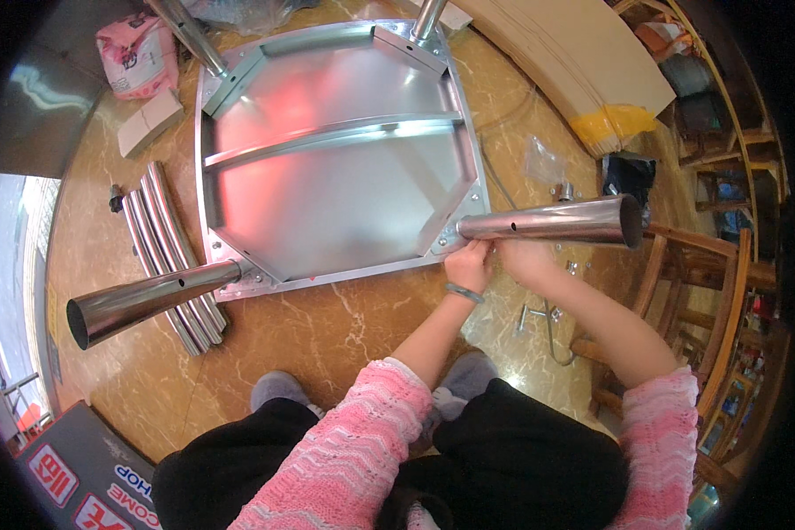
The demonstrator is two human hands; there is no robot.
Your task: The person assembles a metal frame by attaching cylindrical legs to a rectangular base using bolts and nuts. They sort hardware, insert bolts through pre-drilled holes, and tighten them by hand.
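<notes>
A metal table top [344,208] lies underside up on the floor, with a crossbar [336,137] and a tubular leg standing at each corner. At the near right corner, both hands are close together just below the base of a shiny steel leg [556,221]. My left hand [470,267], with a bracelet at the wrist, is closed there, its fingers bent in; whatever they grip is hidden. Beside it, against the leg's lower side, is my right hand [526,262], its fingers hidden from sight. Another leg [150,302] points out from the near left corner.
Several loose steel tubes [163,256] lie left of the table top. On the right are a wooden chair [715,309], a clear plastic bag [543,161], small metal hardware [530,315] and flattened cardboard [583,66]. A pink bag [137,57] is at the far left.
</notes>
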